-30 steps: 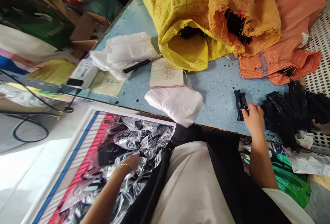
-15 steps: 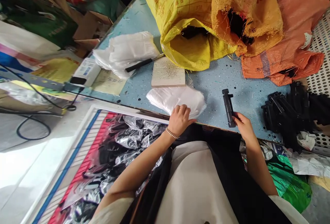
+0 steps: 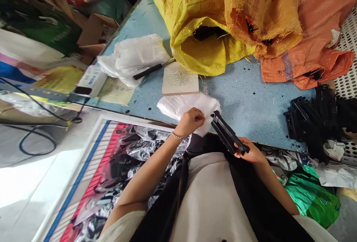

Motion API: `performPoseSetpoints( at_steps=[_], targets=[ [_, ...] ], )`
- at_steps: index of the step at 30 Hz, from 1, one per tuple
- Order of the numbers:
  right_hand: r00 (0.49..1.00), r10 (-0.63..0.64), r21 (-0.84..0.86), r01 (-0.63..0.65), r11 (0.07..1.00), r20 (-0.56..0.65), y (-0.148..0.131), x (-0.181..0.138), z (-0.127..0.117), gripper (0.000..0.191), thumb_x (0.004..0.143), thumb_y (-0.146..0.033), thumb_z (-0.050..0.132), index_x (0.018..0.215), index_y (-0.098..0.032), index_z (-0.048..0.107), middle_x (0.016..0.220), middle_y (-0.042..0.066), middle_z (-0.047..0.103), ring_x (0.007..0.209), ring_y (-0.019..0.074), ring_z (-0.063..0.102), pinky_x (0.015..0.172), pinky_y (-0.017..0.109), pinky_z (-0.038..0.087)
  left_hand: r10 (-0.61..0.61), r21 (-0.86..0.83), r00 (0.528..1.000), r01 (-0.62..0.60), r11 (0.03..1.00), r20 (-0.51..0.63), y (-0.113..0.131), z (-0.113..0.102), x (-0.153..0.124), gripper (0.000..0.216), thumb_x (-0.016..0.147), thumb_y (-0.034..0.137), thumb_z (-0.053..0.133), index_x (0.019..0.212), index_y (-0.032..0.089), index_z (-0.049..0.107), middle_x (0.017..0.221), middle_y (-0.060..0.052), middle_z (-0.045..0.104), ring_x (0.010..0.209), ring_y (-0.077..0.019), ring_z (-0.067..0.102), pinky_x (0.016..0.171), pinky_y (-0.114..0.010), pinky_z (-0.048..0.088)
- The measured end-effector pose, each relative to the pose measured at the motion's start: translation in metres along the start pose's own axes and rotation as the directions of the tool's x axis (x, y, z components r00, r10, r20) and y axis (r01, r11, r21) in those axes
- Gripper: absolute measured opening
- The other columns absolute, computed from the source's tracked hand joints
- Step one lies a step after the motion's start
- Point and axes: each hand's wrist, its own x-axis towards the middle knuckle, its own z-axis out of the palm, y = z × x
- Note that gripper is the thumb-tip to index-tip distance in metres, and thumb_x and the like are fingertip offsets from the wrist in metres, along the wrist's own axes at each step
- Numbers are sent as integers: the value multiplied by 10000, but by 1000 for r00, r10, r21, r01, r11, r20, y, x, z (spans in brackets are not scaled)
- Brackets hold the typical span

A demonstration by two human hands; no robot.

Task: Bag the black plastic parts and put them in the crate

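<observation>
Gripping long black plastic two-bar bracket [image 3: 230,132] in right hand [image 3: 250,151], angled toward left hand [image 3: 190,122], curled over white plastic bag stack [image 3: 173,105]; can't tell left's grasp.

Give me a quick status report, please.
Right hand holding black part. Left hand at white plastic bags, grip unclear. Board just beyond bags.

Left grip [image 3: 190,122] curled, right grip [image 3: 253,152] clasped, forearms [image 3: 146,167] angled inward
</observation>
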Motion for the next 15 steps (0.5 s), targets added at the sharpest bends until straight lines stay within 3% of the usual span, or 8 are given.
performPoseSetpoints(
  at_steps=[2,4,8,11,15],
  targets=[
    [998,-39,7,39,999,-53,-6,0,-1,303,628,-404,825,667,-195,609,589,-15,603,473,96,486,438,223,363,26,61,1000,-26,998,7,5,5,-4,64,789,201,652,751,173,696,937,-66,674,762,-152,629,753,-292,565],
    [990,-79,11,81,997,-118,-12,-3,-5,288,632,-392,816,656,-199,604,593,-11,604,484,103,501,443,228,365,61,227,998,-58,972,-2,13,13,-9,92,819,261,695,793,173,695,976,-89,665,838,-192,639,817,-339,567],
    [975,-108,-18,106,994,-193,-16,-11,-12,282,638,-409,808,648,-210,609,582,-14,578,500,123,507,453,252,380,48,581,999,-49,813,16,27,27,-13,135,879,274,673,914,147,698,1076,-171,648,1014,-318,624,862,-463,553],
    [979,-86,-24,82,996,-185,-12,-12,-11,291,636,-422,816,660,-214,616,590,-17,589,495,116,498,465,254,382,10,490,994,-62,869,108,23,23,-5,190,944,185,530,870,150,700,1029,-142,672,971,-268,648,853,-414,558],
    [989,-44,16,47,999,-144,-4,-9,-11,284,636,-410,815,643,-219,605,604,-11,613,499,116,505,481,251,368,-34,186,993,12,982,116,11,3,5,122,877,213,615,787,166,681,900,-64,678,814,-180,649,804,-324,548]
  ],
)
